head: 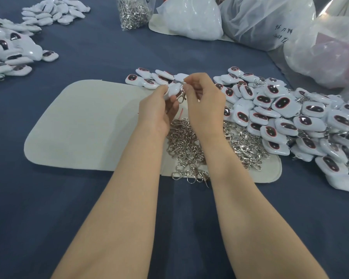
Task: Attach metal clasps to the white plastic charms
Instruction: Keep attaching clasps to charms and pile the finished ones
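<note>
Your left hand [159, 105] pinches a small glossy white plastic charm [173, 90] between thumb and fingers, plain side toward you, raised above the far edge of the beige rounded felt mat [79, 125]. Your right hand [204, 101] is curled close beside it. Its thumb and forefinger are closed on the top of a silver metal lobster clasp [182, 97] that hangs against the charm's right edge. Whether the clasp's ring has passed through the charm is too small to tell. Below your wrists a loose heap of silver clasps [191, 146] lies on the near right part of the mat, a few spilling over its near edge onto the dark blue cloth tabletop [89, 53]. To your right a large pile of white charms with dark, red-rimmed oval faces [290, 121] spreads across the cloth and touches the heap of clasps. A short row of face-up charms [147, 79] sits just behind your hands. At the far left lies another cluster of face-up charms [10, 53], and behind it a batch of charms lying plain side up [52, 13]. At the far edge a clear bag packed with clasps [133, 13] stands beside a white plastic bag [191, 19] and several translucent plastic bags [270, 23].
</note>
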### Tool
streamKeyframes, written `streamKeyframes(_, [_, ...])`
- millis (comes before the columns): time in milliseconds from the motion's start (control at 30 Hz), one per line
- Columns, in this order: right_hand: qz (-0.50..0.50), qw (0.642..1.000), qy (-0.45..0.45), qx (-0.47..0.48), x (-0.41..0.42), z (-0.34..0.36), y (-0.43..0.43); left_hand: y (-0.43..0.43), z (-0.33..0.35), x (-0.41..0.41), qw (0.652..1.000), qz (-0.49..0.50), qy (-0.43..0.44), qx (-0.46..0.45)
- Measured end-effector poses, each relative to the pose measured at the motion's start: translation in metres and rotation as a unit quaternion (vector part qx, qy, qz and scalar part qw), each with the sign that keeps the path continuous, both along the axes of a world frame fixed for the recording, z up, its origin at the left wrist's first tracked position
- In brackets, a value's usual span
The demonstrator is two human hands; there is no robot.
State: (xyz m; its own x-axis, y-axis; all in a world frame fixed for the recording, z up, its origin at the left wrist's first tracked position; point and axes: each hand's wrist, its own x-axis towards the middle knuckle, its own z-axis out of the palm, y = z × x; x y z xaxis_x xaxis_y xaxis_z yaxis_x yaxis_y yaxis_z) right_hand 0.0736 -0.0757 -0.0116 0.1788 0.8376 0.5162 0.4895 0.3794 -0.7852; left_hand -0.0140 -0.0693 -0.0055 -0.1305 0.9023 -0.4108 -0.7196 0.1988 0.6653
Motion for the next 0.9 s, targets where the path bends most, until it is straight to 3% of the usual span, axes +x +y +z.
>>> streamKeyframes(100, [-0.011, 1.000, -0.028, -0.001, 0.001, -0.002, 0.001, 0.000, 0.000, 0.002, 0.999, 0.014, 0.047, 0.018])
streamKeyframes(233, [-0.024, 0.999, -0.039, -0.016, 0.002, -0.003, 0.003, -0.001, 0.000, 0.005, 0.982, 0.046, 0.174, 0.064])
streamKeyframes(400, [-0.018, 0.998, -0.059, -0.033, 0.003, -0.004, 0.003, -0.003, -0.002, 0.009, 0.906, 0.097, 0.373, 0.173])
streamKeyframes(533, [-0.002, 0.997, -0.053, -0.057, 0.003, -0.005, 0.002, -0.004, -0.006, 0.011, 0.861, 0.101, 0.449, 0.218])
streamKeyframes(633, [-0.004, 0.998, -0.008, -0.066, 0.003, -0.004, 0.002, -0.004, -0.004, 0.012, 0.873, 0.098, 0.425, 0.219])
streamKeyframes(767, [0.019, 0.996, 0.035, -0.076, 0.002, -0.003, 0.003, 0.000, -0.001, 0.011, 0.941, 0.096, 0.292, 0.143])
streamKeyframes(900, [-0.001, 0.996, 0.071, -0.050, 0.001, -0.002, 0.004, 0.002, -0.002, 0.010, 0.981, 0.043, 0.172, 0.083])
